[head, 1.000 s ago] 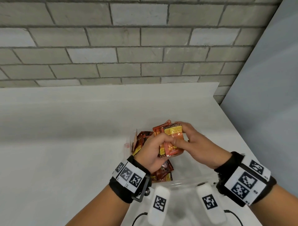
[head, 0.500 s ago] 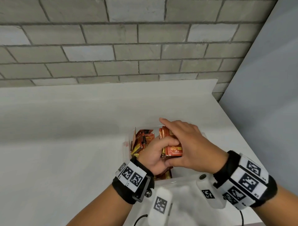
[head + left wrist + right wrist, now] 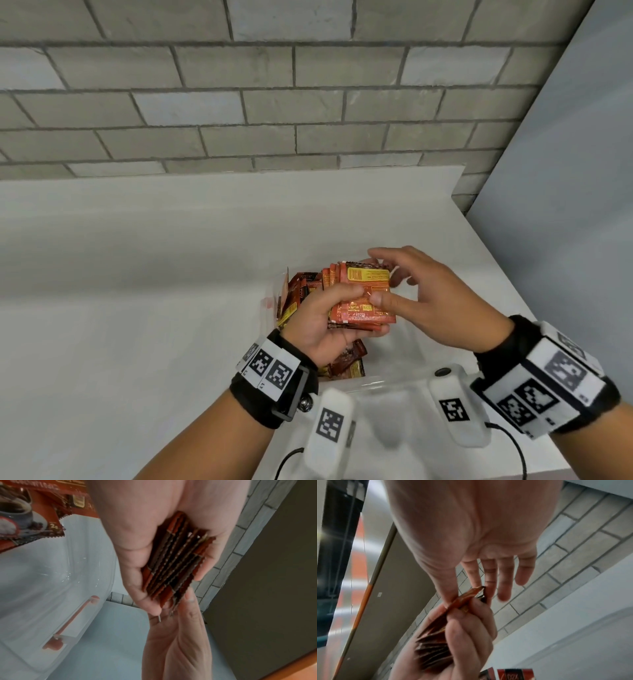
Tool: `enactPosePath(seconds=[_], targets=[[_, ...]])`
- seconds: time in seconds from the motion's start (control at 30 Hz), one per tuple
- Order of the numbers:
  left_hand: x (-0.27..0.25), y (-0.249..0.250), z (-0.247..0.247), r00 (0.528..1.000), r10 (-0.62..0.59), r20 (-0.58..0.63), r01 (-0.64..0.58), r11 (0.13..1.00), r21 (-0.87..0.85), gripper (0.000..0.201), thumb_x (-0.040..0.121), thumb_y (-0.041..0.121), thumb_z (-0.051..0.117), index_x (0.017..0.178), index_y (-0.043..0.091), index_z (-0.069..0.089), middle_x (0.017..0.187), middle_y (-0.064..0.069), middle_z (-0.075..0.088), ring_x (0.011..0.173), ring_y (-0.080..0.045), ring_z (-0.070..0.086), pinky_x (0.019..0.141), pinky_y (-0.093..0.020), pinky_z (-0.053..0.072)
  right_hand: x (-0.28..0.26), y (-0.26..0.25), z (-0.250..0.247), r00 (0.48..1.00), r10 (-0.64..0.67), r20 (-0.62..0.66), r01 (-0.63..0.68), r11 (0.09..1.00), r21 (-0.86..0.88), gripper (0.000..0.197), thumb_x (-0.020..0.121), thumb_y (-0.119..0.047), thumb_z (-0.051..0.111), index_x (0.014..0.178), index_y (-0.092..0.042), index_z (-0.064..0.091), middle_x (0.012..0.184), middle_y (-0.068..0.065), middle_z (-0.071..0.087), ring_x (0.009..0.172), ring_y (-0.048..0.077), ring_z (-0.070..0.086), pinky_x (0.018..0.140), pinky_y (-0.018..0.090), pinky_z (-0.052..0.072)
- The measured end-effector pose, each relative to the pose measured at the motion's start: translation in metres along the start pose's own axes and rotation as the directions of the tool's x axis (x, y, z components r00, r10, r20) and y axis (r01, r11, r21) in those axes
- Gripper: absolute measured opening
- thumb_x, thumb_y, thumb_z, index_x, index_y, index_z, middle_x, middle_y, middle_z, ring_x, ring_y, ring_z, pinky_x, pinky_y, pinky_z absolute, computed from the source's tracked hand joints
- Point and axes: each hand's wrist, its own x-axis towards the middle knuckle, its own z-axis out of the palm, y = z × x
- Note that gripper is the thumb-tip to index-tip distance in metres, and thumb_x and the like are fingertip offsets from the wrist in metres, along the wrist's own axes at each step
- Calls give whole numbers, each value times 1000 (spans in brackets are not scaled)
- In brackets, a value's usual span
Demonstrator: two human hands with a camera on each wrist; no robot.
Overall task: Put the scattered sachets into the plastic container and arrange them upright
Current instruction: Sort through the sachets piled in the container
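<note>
Two hands meet over a clear plastic container (image 3: pixel 387 380) that stands on a plain white table (image 3: pixel 137 308), with a grey block wall (image 3: pixel 274 102) behind and a smooth pale panel (image 3: pixel 565 205) closing off the right side. Black wrist straps with white coded tags (image 3: pixel 270 368) sit on both forearms and hide the near rim of the container from the head view. The left hand (image 3: pixel 329 318) grips a stack of sachets (image 3: pixel 363 298), thumb across the front face and fingers curled under the back; in the left wrist view the stack (image 3: pixel 178 563) shows as a fan of thin, saw-toothed foil edges, red and dark brown, pressed together in the palm. The front sachet is a flat glossy rectangle, orange-red with a yellow label band at its far end, its long axis running away from the person and its face tilted up toward the head camera. The right hand (image 3: pixel 418 294) pinches the stack's right edge between thumb and forefinger, its other fingers spread loose and straight behind the stack. More sachets (image 3: pixel 298 298) stand or lean inside the container at its left, partly hidden behind the left hand, and a few lie lower by the left wrist (image 3: pixel 346 363). The held stack hovers above the container's open middle.
</note>
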Motion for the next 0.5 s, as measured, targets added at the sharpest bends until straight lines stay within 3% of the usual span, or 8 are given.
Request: enactPosePath(seconds=[0.1,0.17,0.23,0.27,0.33,0.4,0.43,0.5], targets=[[1,-1,0,1000,-14,11,14,1000,-14,30,70,29,72,96,14,77,96,-13,71,80,-26,69,67,-36,58,1,3,-2,997,57,-58,-50,991,124,50,78,-27,74,120,-37,50,101,-12,55,82,2,55,75,11,44],[3,-4,-1,1000,-15,-15,14,998,-57,43,68,37,71,102,11,73,94,-15,69,76,-24,67,66,-36,58,2,3,-4,975,71,-209,-30,981,192,33,78,-17,76,99,-34,57,92,-7,59,76,7,56,70,17,46],[5,-7,-2,999,-7,-31,4,994,-111,54,65,38,79,107,7,66,92,-18,66,71,-26,65,66,-38,57,1,2,-4,937,-7,-348,57,990,133,25,79,-9,74,83,-27,57,85,-5,58,78,7,55,69,13,43],[6,-8,-2,1000,4,-23,-7,991,-136,55,64,37,83,107,8,66,93,-19,66,73,-26,65,67,-38,57,0,2,-3,939,-67,-339,109,988,105,22,79,-8,74,81,-23,58,87,-6,57,82,5,56,72,11,43],[7,-8,0,999,36,12,-33,985,-171,50,64,36,86,105,13,70,99,-16,67,82,-26,66,71,-39,57,-3,3,4,972,-160,-171,172,984,56,18,77,-18,77,87,-20,61,103,-11,56,100,-4,53,84,9,40],[9,-8,-2,998,63,14,-59,981,-184,58,63,29,87,114,14,66,105,-12,66,88,-23,65,74,-39,55,-7,7,10,986,-165,-4,164,986,-36,32,75,-47,69,100,-29,62,121,-20,50,117,-4,43,97,11,33],[9,-7,-4,997,70,8,-68,983,-171,61,63,22,85,119,13,63,106,-11,65,87,-22,64,75,-39,55,-8,10,10,988,-155,27,156,985,-68,40,75,-58,62,105,-32,62,127,-21,47,122,-2,39,101,13,30],[9,-6,-8,998,68,-6,-68,990,-122,58,64,10,71,121,12,60,100,-11,66,83,-21,64,73,-38,55,-7,9,8,988,-153,-9,152,987,-50,42,78,-61,55,109,-33,63,130,-17,48,124,0,39,102,15,29]])
